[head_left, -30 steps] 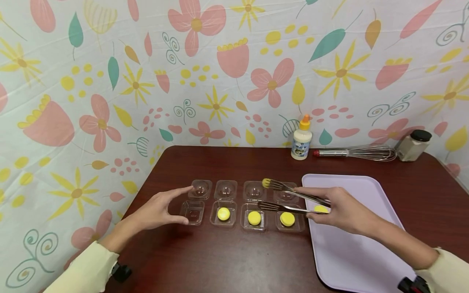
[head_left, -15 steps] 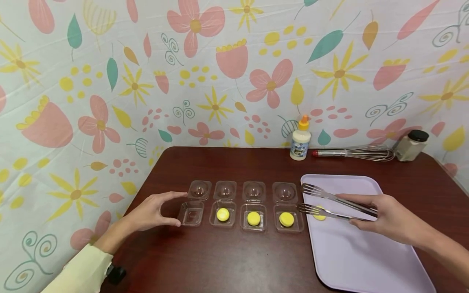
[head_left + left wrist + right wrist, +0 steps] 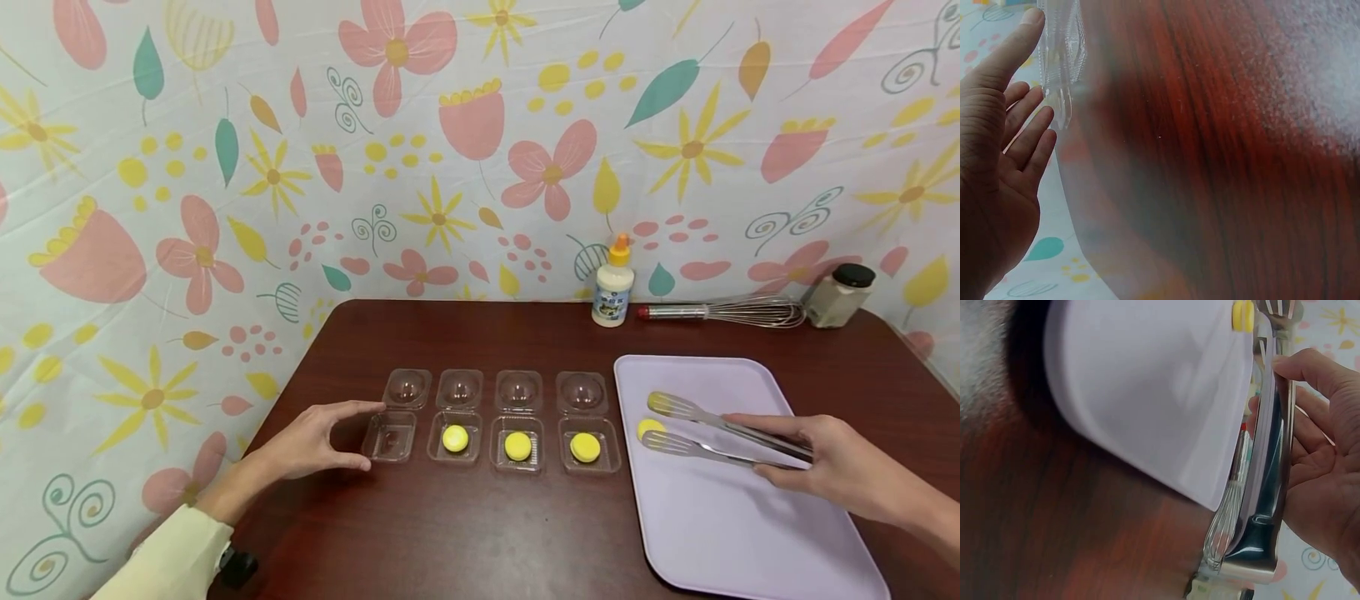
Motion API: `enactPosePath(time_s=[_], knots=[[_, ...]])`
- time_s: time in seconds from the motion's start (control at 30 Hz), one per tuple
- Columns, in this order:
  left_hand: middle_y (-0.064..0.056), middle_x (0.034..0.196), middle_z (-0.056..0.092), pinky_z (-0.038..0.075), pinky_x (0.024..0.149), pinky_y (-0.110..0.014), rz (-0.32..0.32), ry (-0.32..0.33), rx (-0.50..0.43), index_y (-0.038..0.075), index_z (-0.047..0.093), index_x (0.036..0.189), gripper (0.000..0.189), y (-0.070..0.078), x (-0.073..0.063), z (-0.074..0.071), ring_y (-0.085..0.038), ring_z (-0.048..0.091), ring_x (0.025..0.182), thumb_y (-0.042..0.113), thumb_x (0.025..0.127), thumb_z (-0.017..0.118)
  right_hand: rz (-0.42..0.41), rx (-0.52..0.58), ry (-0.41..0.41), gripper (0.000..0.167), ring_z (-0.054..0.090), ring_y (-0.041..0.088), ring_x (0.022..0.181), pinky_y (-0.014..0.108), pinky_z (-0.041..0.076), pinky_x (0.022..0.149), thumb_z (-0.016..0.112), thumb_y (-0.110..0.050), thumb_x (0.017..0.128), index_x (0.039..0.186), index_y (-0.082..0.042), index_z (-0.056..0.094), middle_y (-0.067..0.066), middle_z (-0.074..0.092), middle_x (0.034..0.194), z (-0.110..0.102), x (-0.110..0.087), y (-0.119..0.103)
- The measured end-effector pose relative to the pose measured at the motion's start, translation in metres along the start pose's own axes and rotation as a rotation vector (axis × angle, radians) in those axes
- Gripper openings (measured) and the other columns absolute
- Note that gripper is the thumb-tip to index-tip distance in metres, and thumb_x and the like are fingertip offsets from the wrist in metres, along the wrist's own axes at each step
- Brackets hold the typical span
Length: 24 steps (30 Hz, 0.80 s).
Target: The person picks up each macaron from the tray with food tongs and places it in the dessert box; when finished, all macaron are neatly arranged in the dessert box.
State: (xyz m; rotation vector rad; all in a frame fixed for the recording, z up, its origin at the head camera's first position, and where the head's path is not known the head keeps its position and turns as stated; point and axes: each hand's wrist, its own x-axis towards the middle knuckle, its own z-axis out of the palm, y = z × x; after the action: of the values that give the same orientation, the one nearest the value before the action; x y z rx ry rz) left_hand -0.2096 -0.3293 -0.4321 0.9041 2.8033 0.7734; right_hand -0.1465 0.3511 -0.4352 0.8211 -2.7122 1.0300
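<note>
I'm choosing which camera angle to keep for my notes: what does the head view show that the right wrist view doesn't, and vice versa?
Only the head view: four open clear plastic boxes, three holding yellow round pieces, and the left hand.

Only the right wrist view: the joined, bent rear end of the silver metal tongs.

Both: the tongs' arms, the right hand gripping them, the pale lilac tray, a yellow round piece on it and the wire whisk.

Head cam fwd/down over tbl (image 3: 495,542)
</note>
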Motion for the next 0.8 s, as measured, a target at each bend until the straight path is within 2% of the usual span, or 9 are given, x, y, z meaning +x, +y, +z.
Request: enactPosePath(time_s=[0.4,0.63,0.8], knots=[[-0.003,0.146,0.065,0.051,0.106,-0.057,0.013,0.007,0.014,0.017,0.062,0.150,0.079,0.000,-0.001,0.003,-0.027,0.062,0.134,0.041,0.081,0.094,0.007,0.036,-0.006,0.066,0.062,-0.004,0.095,0.009,0.047,0.073,0.089,0.011,0.074,0.137,-0.005,0.072,-0.019,0.070,0.125,0.005,-0.008,0.009],[0.000,0.148,0.063,0.050,0.109,-0.054,-0.015,-0.010,0.012,0.020,0.061,0.150,0.077,0.000,-0.001,0.002,-0.024,0.060,0.137,0.038,0.082,0.094,0.056,0.032,-0.020,0.063,0.057,-0.011,0.108,0.007,0.045,0.076,0.091,0.006,0.076,0.135,-0.006,0.073,-0.022,0.067,0.129,0.010,-0.009,0.009],[0.000,0.148,0.063,0.050,0.109,-0.055,-0.020,-0.021,0.014,0.019,0.061,0.151,0.077,0.000,0.000,0.001,-0.025,0.059,0.137,0.037,0.083,0.093,0.037,0.019,-0.005,0.063,0.056,-0.008,0.097,0.012,0.043,0.069,0.091,0.008,0.075,0.134,-0.006,0.074,-0.022,0.067,0.129,0.011,-0.009,0.009]])
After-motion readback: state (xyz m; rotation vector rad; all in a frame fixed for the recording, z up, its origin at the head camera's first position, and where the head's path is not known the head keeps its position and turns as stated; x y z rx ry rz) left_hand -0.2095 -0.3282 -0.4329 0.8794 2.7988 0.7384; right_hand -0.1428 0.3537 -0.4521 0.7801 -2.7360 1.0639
